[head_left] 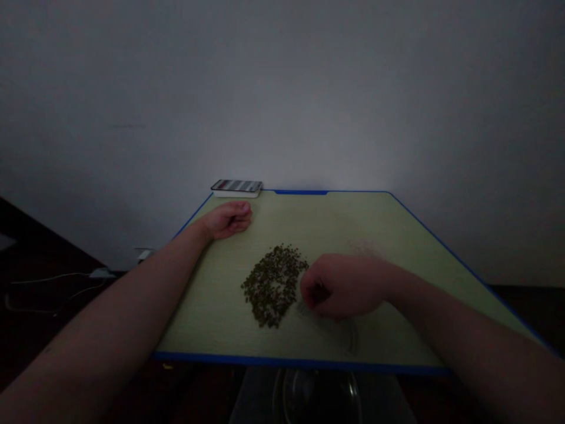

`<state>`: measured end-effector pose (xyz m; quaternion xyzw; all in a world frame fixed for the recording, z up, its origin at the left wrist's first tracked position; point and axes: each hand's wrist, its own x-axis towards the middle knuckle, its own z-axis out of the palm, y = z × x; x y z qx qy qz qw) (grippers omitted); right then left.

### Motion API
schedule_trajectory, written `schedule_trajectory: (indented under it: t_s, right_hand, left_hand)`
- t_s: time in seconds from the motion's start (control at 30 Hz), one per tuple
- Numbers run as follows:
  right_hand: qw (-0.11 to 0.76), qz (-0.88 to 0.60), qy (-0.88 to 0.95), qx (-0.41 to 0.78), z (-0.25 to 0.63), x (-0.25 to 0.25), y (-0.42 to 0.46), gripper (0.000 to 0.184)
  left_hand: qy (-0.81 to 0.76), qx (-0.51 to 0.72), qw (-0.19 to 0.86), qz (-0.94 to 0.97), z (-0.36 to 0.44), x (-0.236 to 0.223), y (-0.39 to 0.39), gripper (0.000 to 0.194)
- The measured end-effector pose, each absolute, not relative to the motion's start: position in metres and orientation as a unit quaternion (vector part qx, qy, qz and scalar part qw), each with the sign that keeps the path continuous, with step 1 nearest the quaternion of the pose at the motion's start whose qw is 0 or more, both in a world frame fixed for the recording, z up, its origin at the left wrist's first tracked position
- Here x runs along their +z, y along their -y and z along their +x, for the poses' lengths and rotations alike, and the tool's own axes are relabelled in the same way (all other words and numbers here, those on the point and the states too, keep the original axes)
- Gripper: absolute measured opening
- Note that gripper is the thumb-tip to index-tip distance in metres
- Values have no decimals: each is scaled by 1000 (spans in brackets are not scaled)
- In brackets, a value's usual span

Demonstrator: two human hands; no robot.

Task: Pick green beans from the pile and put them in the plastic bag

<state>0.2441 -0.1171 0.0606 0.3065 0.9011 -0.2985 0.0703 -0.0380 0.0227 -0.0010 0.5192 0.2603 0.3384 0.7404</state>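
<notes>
A loose pile of small greenish-brown seeds or beans [273, 285] is spread on the pale table top [212, 321], with a thin gap near its middle. My right hand [346, 285] is closed in a pinch at the right edge of the pile, slightly blurred; whatever its fingertips hold is hidden. Faint grey, curved marks, perhaps a clear object, show beneath and below that hand. Behind the pile and to the left, my left hand [229, 219] lies on the table with its fingers curled into a loose fist, apart from the seeds. Nothing shows inside it.
A phone on a white box [237, 188] lies at the back left corner. Blue edging [301, 192] borders the table, and a wall stands behind. Below the front edge is a round glass vessel or lid [322, 396]. Cables and a plug [101, 272] are at left.
</notes>
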Motion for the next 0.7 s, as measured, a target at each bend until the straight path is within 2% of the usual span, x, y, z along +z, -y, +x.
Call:
schedule_trajectory:
  t_s: [0.13, 0.4, 0.7]
  right_hand:
    - [46, 323, -902, -283, 239, 57, 119, 17]
    - [93, 391, -864, -303, 250, 58, 108, 15]
    - [83, 353, -874, -324, 249, 57, 109, 17]
  left_hand:
    - [-258, 339, 740, 520, -37, -1, -22, 26]
    - [-254, 338, 741, 522, -37, 0, -22, 25]
    - [-253, 337, 744, 517, -36, 2, -20, 25]
